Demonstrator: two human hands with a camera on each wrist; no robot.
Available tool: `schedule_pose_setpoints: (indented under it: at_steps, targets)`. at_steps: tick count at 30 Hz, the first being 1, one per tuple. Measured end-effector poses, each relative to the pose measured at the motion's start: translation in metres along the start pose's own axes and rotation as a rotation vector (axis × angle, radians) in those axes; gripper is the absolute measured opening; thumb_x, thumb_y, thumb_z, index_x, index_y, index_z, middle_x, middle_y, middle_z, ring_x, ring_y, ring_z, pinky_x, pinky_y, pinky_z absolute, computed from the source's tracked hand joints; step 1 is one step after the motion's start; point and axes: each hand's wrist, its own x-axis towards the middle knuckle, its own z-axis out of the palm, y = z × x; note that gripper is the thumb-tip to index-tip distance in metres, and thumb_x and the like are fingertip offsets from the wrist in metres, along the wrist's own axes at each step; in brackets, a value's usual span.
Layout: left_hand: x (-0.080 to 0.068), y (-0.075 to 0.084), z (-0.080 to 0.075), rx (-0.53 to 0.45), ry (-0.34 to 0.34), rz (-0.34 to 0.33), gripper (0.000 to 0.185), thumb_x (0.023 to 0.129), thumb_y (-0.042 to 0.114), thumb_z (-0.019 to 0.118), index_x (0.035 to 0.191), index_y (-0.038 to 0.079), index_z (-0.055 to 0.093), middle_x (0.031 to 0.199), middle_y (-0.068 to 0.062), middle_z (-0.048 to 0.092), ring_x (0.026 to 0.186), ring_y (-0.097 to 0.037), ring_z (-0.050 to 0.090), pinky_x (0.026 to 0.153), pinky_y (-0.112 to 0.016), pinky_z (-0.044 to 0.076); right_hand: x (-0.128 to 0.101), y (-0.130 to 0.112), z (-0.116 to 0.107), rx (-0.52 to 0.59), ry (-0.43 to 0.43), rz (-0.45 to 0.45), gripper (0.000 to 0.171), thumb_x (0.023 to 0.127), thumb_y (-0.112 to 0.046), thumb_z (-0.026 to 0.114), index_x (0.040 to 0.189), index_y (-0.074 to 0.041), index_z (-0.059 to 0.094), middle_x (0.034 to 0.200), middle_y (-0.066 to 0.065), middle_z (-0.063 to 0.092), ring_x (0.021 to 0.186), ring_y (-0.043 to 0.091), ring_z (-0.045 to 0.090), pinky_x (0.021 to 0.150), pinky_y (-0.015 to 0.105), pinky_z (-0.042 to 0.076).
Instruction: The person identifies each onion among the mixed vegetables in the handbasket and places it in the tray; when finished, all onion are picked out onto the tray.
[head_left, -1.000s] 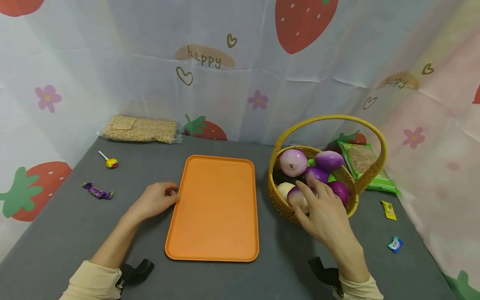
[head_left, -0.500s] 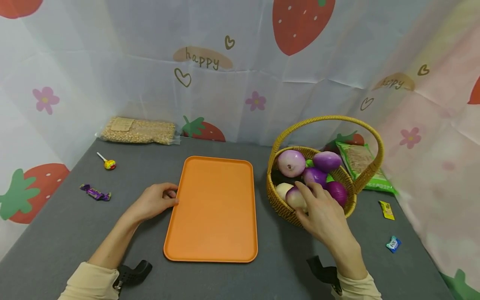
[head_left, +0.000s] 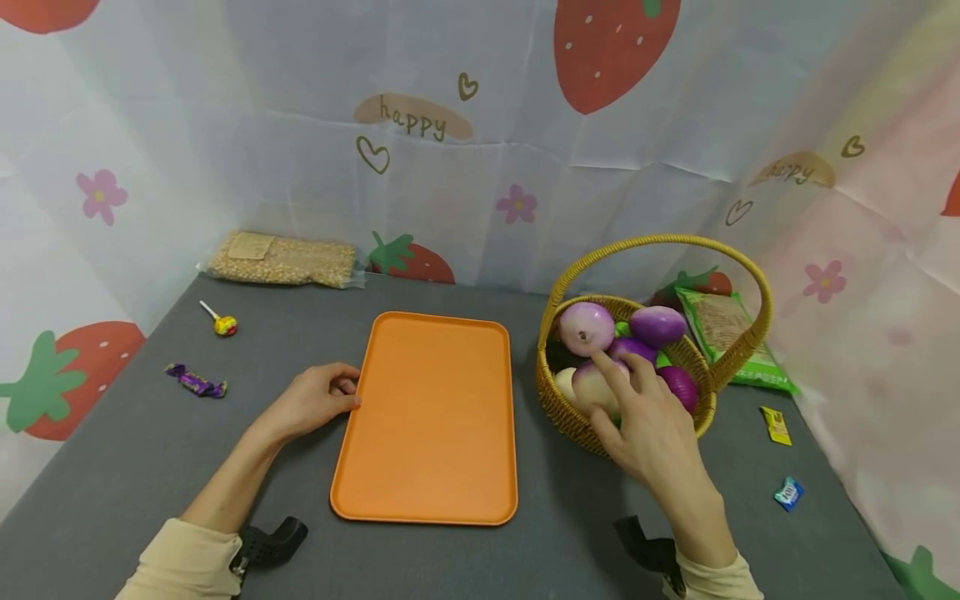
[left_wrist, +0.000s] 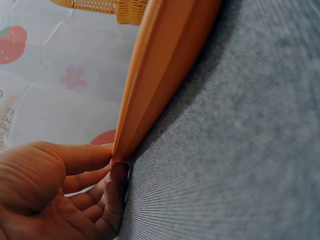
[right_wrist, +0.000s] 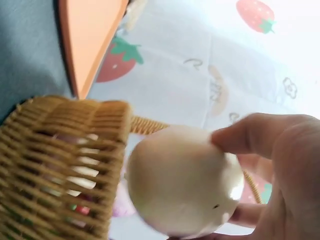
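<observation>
My left hand (head_left: 311,402) pinches the left edge of an orange rectangular tray (head_left: 427,417) lying on the grey table. In the left wrist view the thumb is on the tray's rim and the fingers are at its underside. On the right, my right hand (head_left: 654,433) holds a round white-and-purple turnip (right_wrist: 180,180) between thumb and fingers, at the near rim of a yellow wicker basket (head_left: 555,408). Behind it in the basket are a pale purple onion (head_left: 586,328), a small purple eggplant (head_left: 657,326) and a dark purple onion (head_left: 679,387).
The basket's tall handle (head_left: 660,240) arches over its contents. A bag of pale kernels (head_left: 288,260) lies at the back left, near a lollipop (head_left: 223,325) and a purple wrapped candy (head_left: 197,382). Right of the basket are a green packet (head_left: 750,358) and two small candies (head_left: 776,425).
My right fingers have closed around the turnip, which has risen slightly in the basket and looks larger in the head view. The left hand and tray have stayed in place.
</observation>
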Motion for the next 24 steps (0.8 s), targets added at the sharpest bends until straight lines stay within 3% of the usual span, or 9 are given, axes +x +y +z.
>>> schedule_pose_setpoints:
  at_steps: [9, 19, 24]
  targets:
    - [0.001, 0.0, 0.0, -0.001, 0.0, 0.004, 0.04, 0.092, 0.012, 0.063, 0.126, -0.007, 0.057, 0.097, -0.013, 0.064, 0.079, -0.017, 0.057, 0.072, -0.031, 0.045, 0.002, -0.015, -0.002, 0.202, -0.022, -0.113, 0.05, 0.091, -0.015, 0.068, 0.138, -0.027, 0.056, 0.143, 0.024, 0.042, 0.11, 0.04, 0.059, 0.089, 0.056, 0.052]
    - [0.001, -0.001, 0.0, -0.01, -0.001, -0.01, 0.04, 0.092, 0.013, 0.063, 0.127, -0.006, 0.057, 0.098, -0.013, 0.063, 0.079, -0.017, 0.056, 0.072, -0.032, 0.045, 0.0, -0.03, 0.007, 0.249, -0.008, -0.189, 0.076, 0.073, -0.026, 0.087, 0.14, -0.028, 0.052, 0.148, 0.019, 0.038, 0.112, 0.034, 0.058, 0.086, 0.047, 0.054]
    - [0.001, 0.0, 0.001, -0.02, -0.006, -0.025, 0.04, 0.092, 0.013, 0.063, 0.127, -0.006, 0.056, 0.098, -0.014, 0.063, 0.079, -0.017, 0.056, 0.071, -0.031, 0.045, -0.002, -0.04, 0.018, 0.27, -0.033, -0.201, 0.076, 0.071, -0.025, 0.088, 0.139, -0.027, 0.053, 0.139, 0.015, 0.045, 0.103, 0.029, 0.062, 0.079, 0.04, 0.057]
